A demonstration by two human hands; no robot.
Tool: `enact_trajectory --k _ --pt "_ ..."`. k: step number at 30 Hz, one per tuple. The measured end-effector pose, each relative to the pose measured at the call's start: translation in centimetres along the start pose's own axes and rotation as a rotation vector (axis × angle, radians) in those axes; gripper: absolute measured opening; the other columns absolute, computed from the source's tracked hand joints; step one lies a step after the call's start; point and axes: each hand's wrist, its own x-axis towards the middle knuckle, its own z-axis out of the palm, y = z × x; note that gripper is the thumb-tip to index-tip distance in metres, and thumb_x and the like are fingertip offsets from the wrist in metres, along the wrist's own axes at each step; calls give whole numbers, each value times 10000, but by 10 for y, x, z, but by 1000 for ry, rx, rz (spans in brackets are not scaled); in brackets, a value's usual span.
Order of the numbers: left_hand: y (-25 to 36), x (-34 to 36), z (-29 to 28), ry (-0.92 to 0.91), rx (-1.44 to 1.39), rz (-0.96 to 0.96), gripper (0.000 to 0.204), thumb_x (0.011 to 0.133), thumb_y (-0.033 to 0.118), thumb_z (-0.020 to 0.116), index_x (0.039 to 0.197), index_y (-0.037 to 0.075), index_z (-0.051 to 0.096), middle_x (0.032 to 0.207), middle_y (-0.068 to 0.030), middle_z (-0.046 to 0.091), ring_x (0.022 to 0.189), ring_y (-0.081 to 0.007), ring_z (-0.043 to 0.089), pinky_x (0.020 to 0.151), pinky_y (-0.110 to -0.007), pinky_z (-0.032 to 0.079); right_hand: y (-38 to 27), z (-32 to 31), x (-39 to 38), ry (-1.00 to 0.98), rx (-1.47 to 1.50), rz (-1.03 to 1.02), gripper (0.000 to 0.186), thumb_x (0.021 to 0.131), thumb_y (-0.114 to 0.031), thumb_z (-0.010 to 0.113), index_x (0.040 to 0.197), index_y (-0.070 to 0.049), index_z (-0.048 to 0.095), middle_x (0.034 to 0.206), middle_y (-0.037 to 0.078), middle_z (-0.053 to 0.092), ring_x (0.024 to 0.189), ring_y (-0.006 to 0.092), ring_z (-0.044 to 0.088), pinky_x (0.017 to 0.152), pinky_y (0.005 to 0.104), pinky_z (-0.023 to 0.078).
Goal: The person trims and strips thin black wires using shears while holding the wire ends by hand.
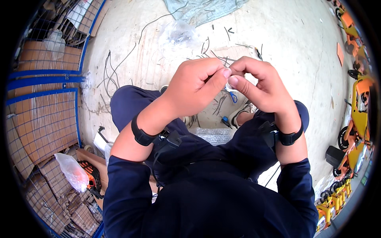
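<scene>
My left hand [200, 85] and my right hand [260, 85] meet in front of me, above the gap between my knees. Both are closed, with thumbs and fingertips pinched close together. What they pinch is small and mostly hidden by the fingers; a thin dark strand and a pale bit show around the fingertips. Just below them a blue loop [233, 96] is visible, and I cannot tell whether it hangs from my fingers or lies lower down.
Black cable pieces [112, 75] litter the concrete floor. Clear plastic [180, 35] and a pale blue sheet [202, 12] lie ahead. A blue-framed mesh cage [47, 119] with cardboard stands left. Yellow and orange wheeled machines [361, 91] line the right. A blue item [226, 121] is by my shoe.
</scene>
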Motion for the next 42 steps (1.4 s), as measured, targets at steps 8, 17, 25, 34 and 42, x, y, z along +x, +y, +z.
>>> enact_trajectory --k 8,17,25,34,42 --pt "5 4 0 -70 -306 -283 263 969 163 498 745 27 525 607 29 455 549 -31 352 481 -217 295 -12 3 -5 -9 -262 59 62 873 -53 597 923 -27 624 729 134 615 656 299 610 589 328 473" --pt "11 0 -2 -262 -1043 -357 266 970 184 479 776 9 530 566 32 351 464 -31 248 398 -219 194 -8 5 -9 -10 456 81 121 943 -91 537 943 -3 621 706 15 590 577 97 502 509 249 383" --pt "12 0 3 -337 -1278 -261 343 965 212 443 660 55 432 501 7 322 414 -69 247 356 -222 201 -4 14 -7 -188 1302 220 225 998 -187 472 941 15 554 576 -58 358 452 37 237 407 225 182" --pt "15 1 0 -297 -1262 -208 352 965 198 458 644 54 460 567 -13 407 476 -93 356 427 -244 352 -2 18 -4 -188 1433 169 228 1004 -197 453 954 10 534 577 -63 320 460 41 224 415 224 179" --pt "2 2 -1 -6 -366 88 281 967 196 505 784 14 615 756 -59 639 664 -148 560 653 -272 447 -5 14 -7 69 897 220 185 962 -145 498 894 6 581 661 -7 501 519 41 341 477 208 278"
